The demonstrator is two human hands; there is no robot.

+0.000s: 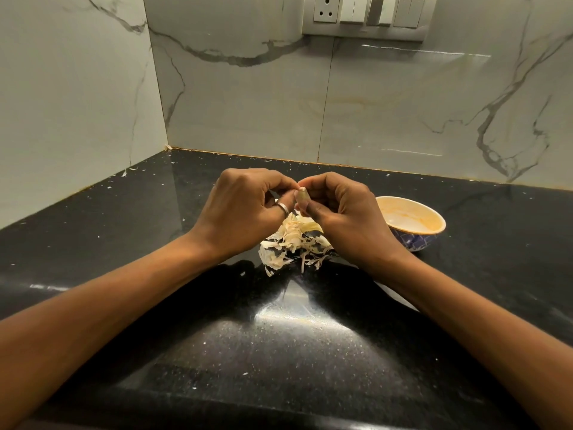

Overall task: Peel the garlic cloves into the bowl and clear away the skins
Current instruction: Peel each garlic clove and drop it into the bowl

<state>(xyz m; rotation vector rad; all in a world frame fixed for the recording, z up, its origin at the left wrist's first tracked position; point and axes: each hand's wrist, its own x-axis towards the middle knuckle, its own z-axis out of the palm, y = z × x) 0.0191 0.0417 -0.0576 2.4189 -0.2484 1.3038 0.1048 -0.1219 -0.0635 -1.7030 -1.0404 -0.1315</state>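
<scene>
A small garlic clove sits between the fingertips of both hands, held above the counter. My right hand pinches it between thumb and fingers. My left hand, with a ring on one finger, has its fingers curled and its fingertips on the clove's top. Beneath the hands lies a pile of pale garlic skins on the black counter. A bowl with a cream inside and blue patterned outside stands to the right of my right hand; what lies in it is hidden by the hand.
The black polished counter is speckled with tiny skin flakes. Marble walls close the corner at the back and left. A switch panel is mounted high on the back wall.
</scene>
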